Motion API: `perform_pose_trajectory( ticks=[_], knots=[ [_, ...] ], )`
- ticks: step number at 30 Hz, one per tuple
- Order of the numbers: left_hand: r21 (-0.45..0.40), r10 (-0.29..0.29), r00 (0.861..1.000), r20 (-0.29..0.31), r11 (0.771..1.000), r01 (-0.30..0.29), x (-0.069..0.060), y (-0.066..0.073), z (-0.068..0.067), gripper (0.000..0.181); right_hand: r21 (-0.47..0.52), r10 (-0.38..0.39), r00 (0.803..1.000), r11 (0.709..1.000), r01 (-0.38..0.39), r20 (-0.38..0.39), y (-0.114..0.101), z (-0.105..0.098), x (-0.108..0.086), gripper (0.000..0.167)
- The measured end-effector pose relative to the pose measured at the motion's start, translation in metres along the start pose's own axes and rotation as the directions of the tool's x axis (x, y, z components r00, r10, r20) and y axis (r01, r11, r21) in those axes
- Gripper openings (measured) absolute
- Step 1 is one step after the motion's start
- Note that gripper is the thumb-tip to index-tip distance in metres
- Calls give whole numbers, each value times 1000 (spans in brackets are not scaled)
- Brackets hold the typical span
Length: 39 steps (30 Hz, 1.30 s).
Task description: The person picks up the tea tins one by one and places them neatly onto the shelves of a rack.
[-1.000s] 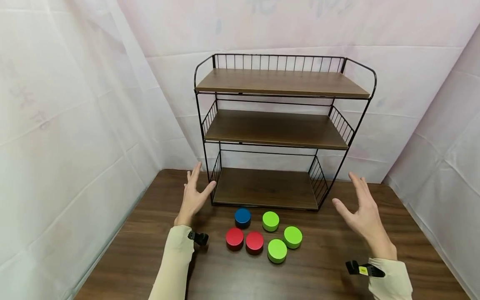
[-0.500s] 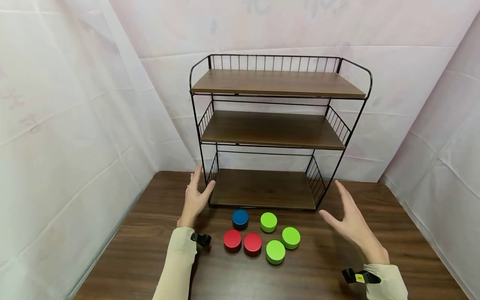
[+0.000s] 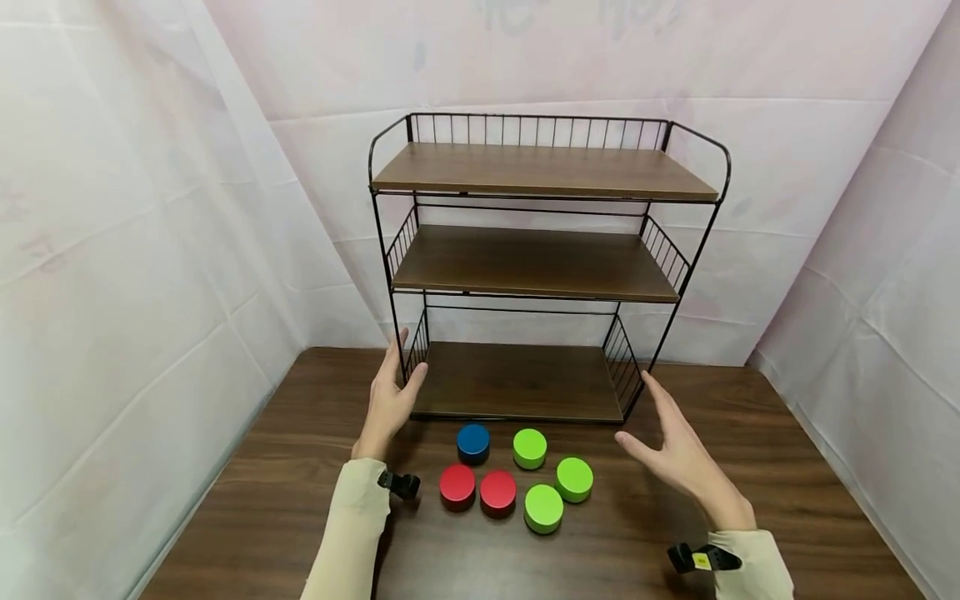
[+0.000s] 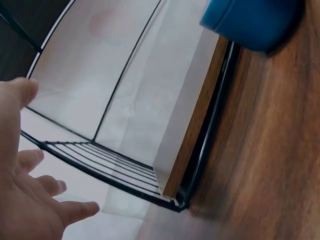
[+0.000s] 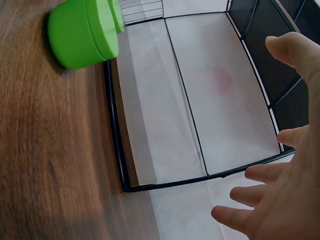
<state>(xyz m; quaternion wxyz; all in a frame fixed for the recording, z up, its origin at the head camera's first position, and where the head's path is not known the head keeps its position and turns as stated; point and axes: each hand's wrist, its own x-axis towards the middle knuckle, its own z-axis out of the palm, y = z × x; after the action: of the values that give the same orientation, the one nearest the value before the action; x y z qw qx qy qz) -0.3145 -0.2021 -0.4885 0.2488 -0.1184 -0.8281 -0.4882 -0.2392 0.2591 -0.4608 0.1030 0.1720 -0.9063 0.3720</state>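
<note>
My left hand point(image 3: 385, 410) is held beside the lower left front post of a three-tier black wire rack point(image 3: 532, 260) with brown boards. Its fingers are spread and extended, and nothing is in it. Across from it, my right hand point(image 3: 684, 460) is by the lower right post, thumb apart from the fingers, also holding nothing. Whether either hand touches the rack I cannot tell. In front of the rack stand a blue lidded round jar point(image 3: 473, 445), two red ones and three green ones. The left wrist view shows the blue jar point(image 4: 255, 24); the right wrist view shows a green jar point(image 5: 82, 35).
Everything stands on a dark wood-grain table point(image 3: 255, 500). Pale cloth point(image 3: 172, 208) hangs behind the rack and along both sides. Each wrist wears a black strap; the right strap point(image 3: 705, 559) carries a yellow label.
My right hand has moved left, closer to the rack's right post. My left hand has come slightly nearer the left post. The head view has shifted a little; the jars stand as before.
</note>
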Motion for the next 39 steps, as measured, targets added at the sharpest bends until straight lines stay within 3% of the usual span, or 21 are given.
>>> perform_pose_trajectory(
  ticks=[3,9,18,25,30,39],
  knots=[
    [-23,-8,1000,-1,1000,8,1,1,2,67,-12,6,1000,1000,-6,8,-1,1,1,102],
    [-56,-37,999,-3,998,36,-5,5,3,65,-34,88,994,996,-86,68,-4,2,-2,105],
    [-23,-15,994,-105,1000,13,-8,2,4,53,-28,72,989,997,-69,132,-11,12,-3,101],
    [3,-56,996,-71,998,57,-12,-4,4,44,-23,63,986,998,-60,155,-13,19,-5,99],
    [31,-79,994,-82,996,82,-12,-5,3,37,-4,60,982,998,-60,181,-11,24,-4,100],
    [-13,-115,989,-98,993,115,-10,-4,2,32,-10,98,972,995,-98,212,-8,26,-7,101]
  ],
)
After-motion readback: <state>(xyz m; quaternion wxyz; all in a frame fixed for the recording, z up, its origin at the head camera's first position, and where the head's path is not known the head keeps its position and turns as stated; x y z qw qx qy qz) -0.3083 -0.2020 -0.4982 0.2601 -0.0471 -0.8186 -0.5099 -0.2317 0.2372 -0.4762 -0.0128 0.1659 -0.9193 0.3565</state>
